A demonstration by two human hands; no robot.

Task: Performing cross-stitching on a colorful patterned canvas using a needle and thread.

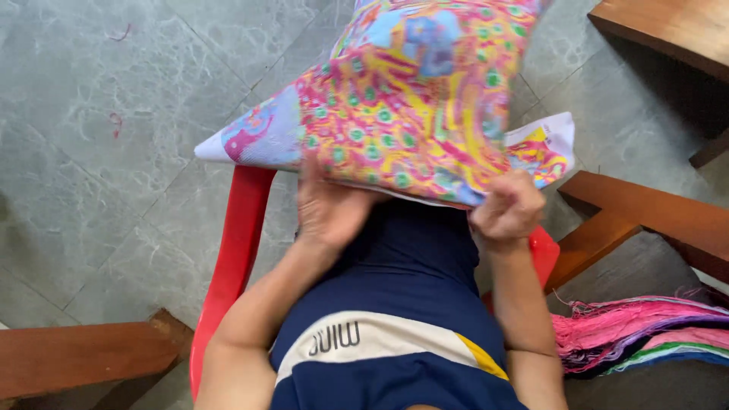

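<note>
Nearest the camera, at the bottom centre of the frame, sits the person's torso in a navy shirt (395, 357) with a white band and a yellow stripe across it. Both bare forearms rise from the lower edge toward the middle of the frame. Left hand (328, 206): positioned just left of centre, palm pressed against the underside of the lower edge of a patterned cushion (410, 91); the fingers are partly hidden by the fabric and blurred, so whether they are curled on it or spread flat cannot be told. Right hand (507, 211): positioned right of centre, fingers curled into a fist and clamped on the lower right edge of the cushion cover. Cushion: occupies the upper centre of the frame, tilted, with one corner pointing to the left and another to the right; the cover is multicoloured in pink, yellow, green and pale blue, with round green spots, and its white lining shows at the right corner. Red plastic chair (231, 258): beneath the person, its armrest visible at lower left of centre. Wooden furniture (645, 212): brown frame members appear at right, upper right and lower left. Bundle of coloured threads (645, 334): lies at lower right, pink, purple, green and white strands together. Grey stone-tile floor (99, 152): fills the left of the frame.
</note>
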